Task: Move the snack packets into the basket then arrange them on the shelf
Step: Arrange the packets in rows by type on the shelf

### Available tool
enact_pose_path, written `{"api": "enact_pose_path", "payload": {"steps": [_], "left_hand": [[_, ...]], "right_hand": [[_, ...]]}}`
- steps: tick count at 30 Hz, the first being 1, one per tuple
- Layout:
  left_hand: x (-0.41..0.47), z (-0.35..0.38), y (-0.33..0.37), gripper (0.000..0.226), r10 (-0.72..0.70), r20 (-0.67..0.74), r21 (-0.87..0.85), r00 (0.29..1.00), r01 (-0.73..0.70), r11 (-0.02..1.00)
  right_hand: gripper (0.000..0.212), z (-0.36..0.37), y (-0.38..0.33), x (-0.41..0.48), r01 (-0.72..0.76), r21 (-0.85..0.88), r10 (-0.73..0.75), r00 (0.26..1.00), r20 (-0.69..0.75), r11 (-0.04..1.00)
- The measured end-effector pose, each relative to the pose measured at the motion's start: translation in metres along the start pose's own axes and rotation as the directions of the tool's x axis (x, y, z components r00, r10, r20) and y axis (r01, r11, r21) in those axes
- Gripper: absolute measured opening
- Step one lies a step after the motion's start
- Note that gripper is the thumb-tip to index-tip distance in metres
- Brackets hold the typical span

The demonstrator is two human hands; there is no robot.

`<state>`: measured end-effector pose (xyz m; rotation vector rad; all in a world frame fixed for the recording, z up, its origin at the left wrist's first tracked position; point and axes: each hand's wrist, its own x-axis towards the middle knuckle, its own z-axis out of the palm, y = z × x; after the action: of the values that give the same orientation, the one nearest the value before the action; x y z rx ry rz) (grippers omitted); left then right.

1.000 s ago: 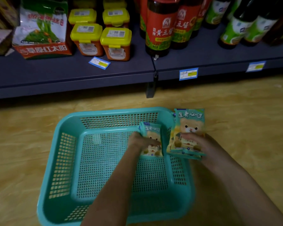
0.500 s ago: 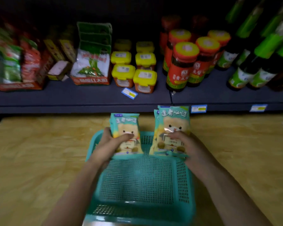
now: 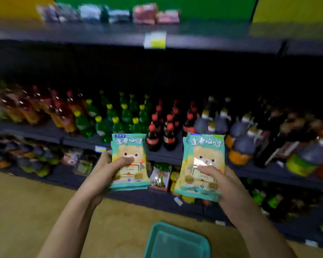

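My left hand (image 3: 105,173) grips a small stack of teal snack packets (image 3: 129,146) printed with a cartoon bear, held upright in front of the shelves. My right hand (image 3: 226,187) grips a second stack of the same bear packets (image 3: 203,146), thumb across the front. Both stacks are raised at chest height, side by side and apart. The teal plastic basket (image 3: 175,239) sits on the floor below, between my forearms; only its far end shows and nothing is visible in it.
Dark shelves (image 3: 166,155) run across the view with rows of green, red and dark bottles (image 3: 119,116). A higher shelf (image 3: 119,36) holds blurred packets. Jars and bags fill the lower levels. Wooden floor (image 3: 35,211) lies at the left.
Both hands have lifted the packets up out of the basket. My view has swung upward from the bottom shelf to the higher shelves, and the basket has dropped to the bottom edge.
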<state>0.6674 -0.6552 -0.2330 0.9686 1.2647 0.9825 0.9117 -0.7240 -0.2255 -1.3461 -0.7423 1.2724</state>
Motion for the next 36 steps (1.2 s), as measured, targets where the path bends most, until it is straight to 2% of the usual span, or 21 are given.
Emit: {"api": "enact_pose_path", "payload": {"steps": [2, 5, 8, 9, 12, 15, 19, 25, 31, 36], "left_hand": [[-0.021, -0.01, 0.061, 0.038, 0.045, 0.011, 0.011, 0.999, -0.045, 0.999], [-0.037, -0.034, 0.126, 0.037, 0.165, 0.016, 0.049, 0.986, -0.165, 0.985], [-0.033, -0.059, 0.161, 0.065, 0.237, -0.016, 0.069, 0.971, -0.235, 0.97], [-0.027, -0.069, 0.169, 0.058, 0.255, -0.004, 0.06, 0.967, -0.254, 0.965], [-0.004, -0.091, 0.193, 0.016, 0.267, 0.066, 0.034, 0.961, -0.269, 0.962], [0.024, -0.109, 0.221, 0.005, 0.282, 0.134, 0.022, 0.95, -0.288, 0.957], [0.054, -0.122, 0.261, 0.005, 0.306, 0.229, 0.08, 0.924, -0.331, 0.94], [0.096, -0.113, 0.305, 0.008, 0.279, 0.349, 0.056, 0.895, -0.317, 0.947], [0.142, -0.073, 0.331, 0.039, 0.252, 0.406, 0.016, 0.878, -0.283, 0.959], [0.181, -0.019, 0.346, 0.016, 0.24, 0.479, 0.012, 0.844, -0.279, 0.96]], "right_hand": [[0.029, 0.023, -0.058, -0.013, 0.018, 0.01, -0.018, 1.0, 0.024, 1.0], [0.028, 0.055, -0.114, -0.025, 0.116, 0.011, -0.117, 0.992, 0.039, 0.993], [0.015, 0.084, -0.137, -0.024, 0.175, -0.004, -0.174, 0.983, 0.062, 0.985], [0.011, 0.094, -0.138, -0.02, 0.177, -0.032, -0.175, 0.983, 0.062, 0.984], [0.006, 0.125, -0.139, -0.007, 0.182, -0.045, -0.18, 0.983, 0.042, 0.982], [0.009, 0.155, -0.149, 0.008, 0.217, 0.024, -0.217, 0.976, 0.001, 0.976], [0.013, 0.182, -0.173, 0.027, 0.276, 0.045, -0.274, 0.96, -0.05, 0.96], [0.018, 0.191, -0.209, 0.055, 0.347, 0.039, -0.34, 0.932, -0.125, 0.937], [0.03, 0.171, -0.237, 0.091, 0.346, 0.003, -0.338, 0.918, -0.206, 0.938], [0.032, 0.138, -0.263, 0.13, 0.324, -0.02, -0.319, 0.917, -0.238, 0.946]]}}
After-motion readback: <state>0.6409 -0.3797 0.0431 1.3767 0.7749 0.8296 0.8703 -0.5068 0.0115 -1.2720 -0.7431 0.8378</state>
